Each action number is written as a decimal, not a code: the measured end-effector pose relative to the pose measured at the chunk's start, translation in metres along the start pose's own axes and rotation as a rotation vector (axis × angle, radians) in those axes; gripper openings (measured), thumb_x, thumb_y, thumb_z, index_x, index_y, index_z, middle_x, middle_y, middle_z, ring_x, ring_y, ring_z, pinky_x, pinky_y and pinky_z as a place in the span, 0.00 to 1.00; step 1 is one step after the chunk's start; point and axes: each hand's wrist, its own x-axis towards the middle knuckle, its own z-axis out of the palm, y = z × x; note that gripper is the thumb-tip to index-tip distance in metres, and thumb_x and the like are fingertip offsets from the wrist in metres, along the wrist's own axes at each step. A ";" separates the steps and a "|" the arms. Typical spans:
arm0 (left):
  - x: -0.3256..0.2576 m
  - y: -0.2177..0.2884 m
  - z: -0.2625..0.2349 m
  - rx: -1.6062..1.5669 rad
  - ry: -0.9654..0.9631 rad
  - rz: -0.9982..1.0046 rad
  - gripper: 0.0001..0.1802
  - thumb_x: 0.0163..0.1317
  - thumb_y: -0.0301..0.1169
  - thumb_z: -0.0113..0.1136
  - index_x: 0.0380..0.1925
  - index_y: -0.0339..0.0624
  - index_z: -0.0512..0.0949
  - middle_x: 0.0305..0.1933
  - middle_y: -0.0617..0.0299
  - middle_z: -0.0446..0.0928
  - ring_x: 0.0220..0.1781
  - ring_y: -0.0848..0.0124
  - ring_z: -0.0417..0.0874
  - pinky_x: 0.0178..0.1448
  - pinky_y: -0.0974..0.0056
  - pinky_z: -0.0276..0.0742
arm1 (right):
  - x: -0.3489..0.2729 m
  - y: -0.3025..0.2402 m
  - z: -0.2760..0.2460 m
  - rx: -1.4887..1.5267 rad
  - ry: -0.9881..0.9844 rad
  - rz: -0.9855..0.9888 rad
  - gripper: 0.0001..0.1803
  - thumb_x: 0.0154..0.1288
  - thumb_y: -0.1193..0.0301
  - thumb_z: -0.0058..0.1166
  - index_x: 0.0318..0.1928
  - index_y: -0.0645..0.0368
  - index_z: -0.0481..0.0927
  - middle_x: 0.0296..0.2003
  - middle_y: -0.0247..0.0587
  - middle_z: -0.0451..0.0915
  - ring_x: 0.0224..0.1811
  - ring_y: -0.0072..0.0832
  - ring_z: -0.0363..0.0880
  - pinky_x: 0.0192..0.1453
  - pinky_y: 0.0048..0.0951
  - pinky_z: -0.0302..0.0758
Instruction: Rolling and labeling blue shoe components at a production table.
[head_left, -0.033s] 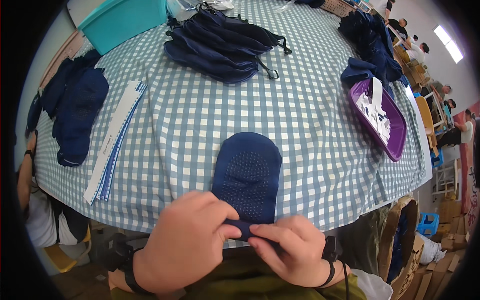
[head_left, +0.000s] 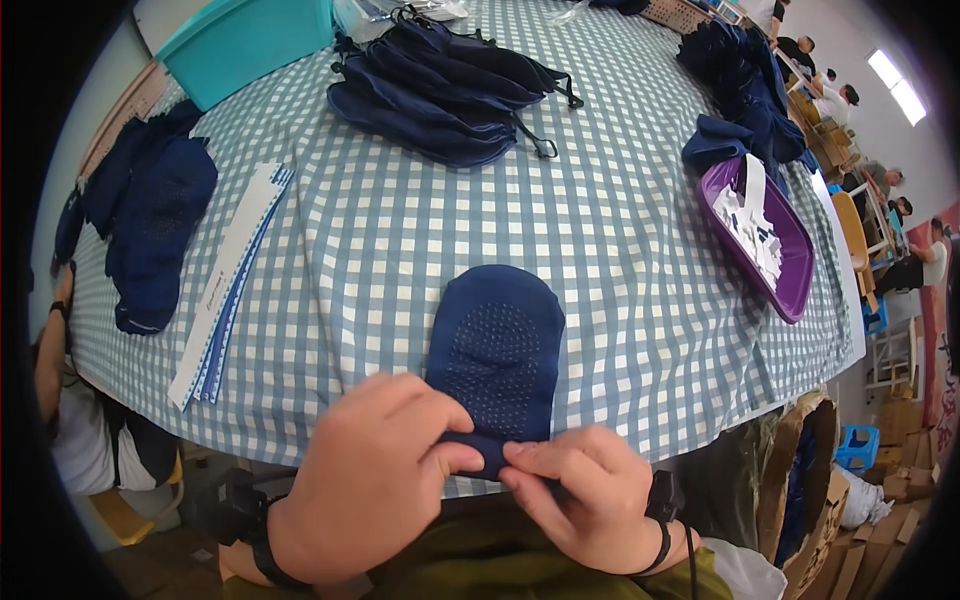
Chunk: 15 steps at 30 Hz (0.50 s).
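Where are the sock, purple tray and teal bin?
sock [head_left: 497, 345], head view, dotted sole
purple tray [head_left: 790, 290], head view, near rim
teal bin [head_left: 250, 45], head view, side wall

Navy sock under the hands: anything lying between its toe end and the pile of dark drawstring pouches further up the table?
Nothing. In the head view only bare blue-and-white checked tablecloth lies between the navy sock and the pile of dark drawstring pouches.

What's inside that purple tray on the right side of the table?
The purple plastic tray holds a loose heap of small white paper tags. A dark blue fabric piece drapes over its far end, so whatever lies beneath that and the tags is hidden.
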 end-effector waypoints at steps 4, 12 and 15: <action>-0.003 -0.010 0.008 0.050 0.133 0.334 0.10 0.39 0.22 0.71 0.26 0.40 0.82 0.29 0.60 0.79 0.29 0.61 0.77 0.32 0.60 0.71 | 0.015 0.001 -0.004 -0.103 -0.024 0.028 0.08 0.50 0.77 0.70 0.32 0.57 0.85 0.28 0.34 0.78 0.29 0.28 0.71 0.35 0.29 0.65; -0.026 0.000 0.020 0.333 0.141 0.428 0.12 0.50 0.22 0.66 0.37 0.32 0.83 0.38 0.55 0.80 0.39 0.60 0.82 0.42 0.60 0.81 | 0.027 0.004 -0.010 -0.042 -0.100 0.090 0.06 0.53 0.76 0.68 0.32 0.56 0.85 0.24 0.32 0.69 0.29 0.31 0.65 0.36 0.32 0.60; -0.022 0.001 0.017 0.357 0.085 0.433 0.12 0.53 0.23 0.65 0.39 0.30 0.82 0.39 0.53 0.79 0.41 0.59 0.82 0.44 0.60 0.81 | 0.027 0.002 -0.008 -0.081 -0.065 0.081 0.07 0.53 0.76 0.69 0.33 0.56 0.84 0.25 0.34 0.69 0.29 0.32 0.65 0.34 0.32 0.62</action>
